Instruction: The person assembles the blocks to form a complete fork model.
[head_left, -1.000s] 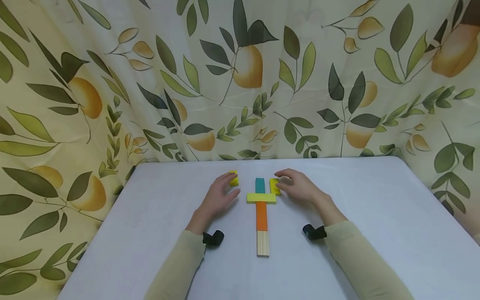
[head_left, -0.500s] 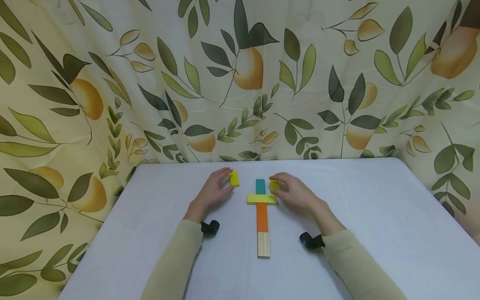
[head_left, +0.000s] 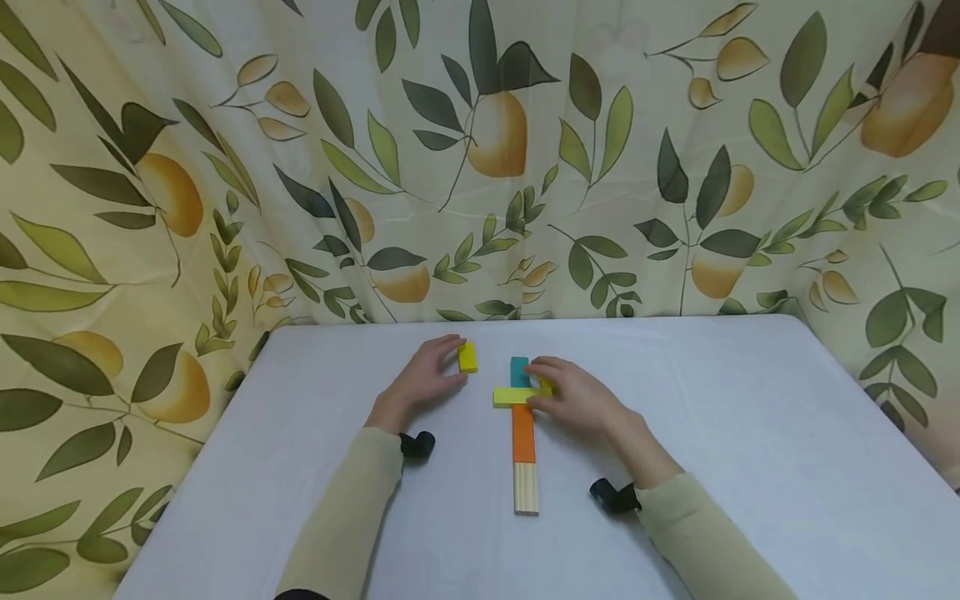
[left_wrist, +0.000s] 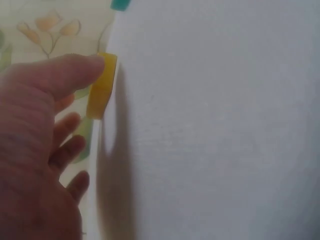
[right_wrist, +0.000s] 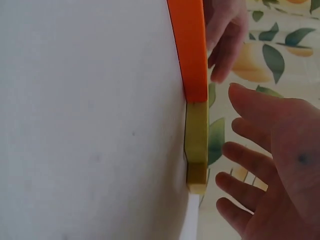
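Observation:
My left hand (head_left: 422, 375) pinches a small yellow block (head_left: 468, 357) between thumb and finger; the left wrist view has the thumb lying on this yellow block (left_wrist: 102, 85). Nearer the middle, my right hand (head_left: 581, 396) hovers with thumb and fingers spread around a second yellow block (head_left: 546, 384), mostly hidden beneath it. Its fingertips reach over the teal block (head_left: 519, 372) and the lime-yellow bar (head_left: 510, 397) lying crosswise. Below the bar, an orange block (head_left: 523, 433) and a plain wooden block (head_left: 526, 489) continue in line. Air shows between the right fingers (right_wrist: 250, 160) in the right wrist view.
A white-covered table (head_left: 337, 533) bears all the blocks. Behind it and along its left side hangs a curtain (head_left: 615, 200) printed with leaves and fruit. Small black cameras (head_left: 417, 447) sit at both wrists.
My right hand has slid left and slightly toward me, now covering most of the second yellow block. The left hand has shifted a little left, its fingers closing on the left yellow block.

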